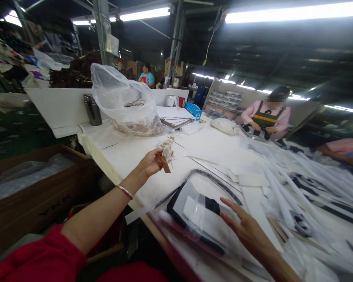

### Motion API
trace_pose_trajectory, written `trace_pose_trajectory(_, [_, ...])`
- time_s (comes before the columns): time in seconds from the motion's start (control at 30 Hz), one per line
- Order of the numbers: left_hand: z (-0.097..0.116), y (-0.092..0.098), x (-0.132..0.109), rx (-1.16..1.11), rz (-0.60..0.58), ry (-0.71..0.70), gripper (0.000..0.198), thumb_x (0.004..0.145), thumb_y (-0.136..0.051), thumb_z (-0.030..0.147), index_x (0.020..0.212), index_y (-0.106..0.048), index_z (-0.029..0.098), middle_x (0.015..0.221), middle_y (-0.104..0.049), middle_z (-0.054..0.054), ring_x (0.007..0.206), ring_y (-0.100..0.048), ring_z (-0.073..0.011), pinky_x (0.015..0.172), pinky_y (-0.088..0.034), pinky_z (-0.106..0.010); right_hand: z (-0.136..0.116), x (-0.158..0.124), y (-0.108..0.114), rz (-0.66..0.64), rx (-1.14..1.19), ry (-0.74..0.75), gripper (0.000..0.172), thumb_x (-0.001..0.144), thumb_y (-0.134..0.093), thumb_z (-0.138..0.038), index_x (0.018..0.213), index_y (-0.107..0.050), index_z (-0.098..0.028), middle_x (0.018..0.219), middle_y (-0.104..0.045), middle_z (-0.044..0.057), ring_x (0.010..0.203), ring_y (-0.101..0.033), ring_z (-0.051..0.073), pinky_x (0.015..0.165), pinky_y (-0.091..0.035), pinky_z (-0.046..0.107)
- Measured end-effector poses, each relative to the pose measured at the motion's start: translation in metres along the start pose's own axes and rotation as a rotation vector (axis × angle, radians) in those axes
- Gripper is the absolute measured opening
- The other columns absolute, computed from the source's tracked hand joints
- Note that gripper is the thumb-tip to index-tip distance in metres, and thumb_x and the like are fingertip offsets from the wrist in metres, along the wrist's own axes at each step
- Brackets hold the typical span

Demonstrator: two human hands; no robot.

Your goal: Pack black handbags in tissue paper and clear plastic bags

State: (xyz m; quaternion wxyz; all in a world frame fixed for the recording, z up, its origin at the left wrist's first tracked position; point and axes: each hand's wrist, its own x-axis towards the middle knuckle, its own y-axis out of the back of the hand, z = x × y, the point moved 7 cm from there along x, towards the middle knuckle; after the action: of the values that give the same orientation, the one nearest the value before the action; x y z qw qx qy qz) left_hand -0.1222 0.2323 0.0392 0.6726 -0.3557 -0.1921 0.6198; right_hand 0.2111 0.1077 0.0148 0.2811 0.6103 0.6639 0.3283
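Head view: my left hand pinches tags, apparently to prevent scattering.
By my spread, empty right hand: a plastic-wrapped item, contact unclear.

Tags — partly hidden by left hand

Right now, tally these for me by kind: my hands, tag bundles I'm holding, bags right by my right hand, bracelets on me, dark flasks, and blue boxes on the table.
Hands: 2, left hand and right hand
Tag bundle: 1
Black-and-grey bag: 1
Bracelet: 1
Dark flask: 1
Blue box: 1
Total: 7
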Motion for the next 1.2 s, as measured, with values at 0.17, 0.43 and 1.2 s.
trace_pose_trajectory(0.17, [-0.029,-0.028,-0.034,-0.206,-0.074,0.134,0.015,0.085,-0.049,0.005,0.073,-0.053,0.013,0.063,-0.057,0.0,0.05,-0.058,-0.006,0.051,-0.052,-0.012,-0.074,0.003,-0.018,-0.147,0.408,-0.019,0.061,0.081,-0.063,-0.064,0.126,-0.066,-0.022,0.129,-0.066,0.012,0.12,-0.061,0.032,0.102,-0.05,0.049])
trace_pose_trajectory(0.43, [-0.057,-0.057,-0.059,-0.342,-0.156,0.241,0.017,0.089,-0.047,0.008,0.074,-0.053,0.013,0.061,-0.054,0.001,0.048,-0.058,-0.0071,0.049,-0.054,-0.014,-0.152,0.011,-0.072,-0.327,0.981,-0.079,0.063,0.073,-0.079,-0.05,0.126,-0.062,-0.02,0.133,-0.059,0.013,0.087,-0.069,0.021,0.063,-0.059,0.031])
trace_pose_trajectory(1.2, [-0.047,-0.025,-0.092,-0.023,-0.406,0.021,0.033,0.078,-0.08,0.03,0.1,-0.06,0.016,0.052,-0.044,0.009,0.051,-0.048,-0.0071,0.071,-0.049,-0.023,-0.163,0.013,-0.041,-0.15,0.89,0.034,0.027,0.082,-0.072,-0.044,0.092,-0.077,-0.019,0.095,-0.073,0.008,0.087,-0.063,0.021,0.072,-0.05,0.032])
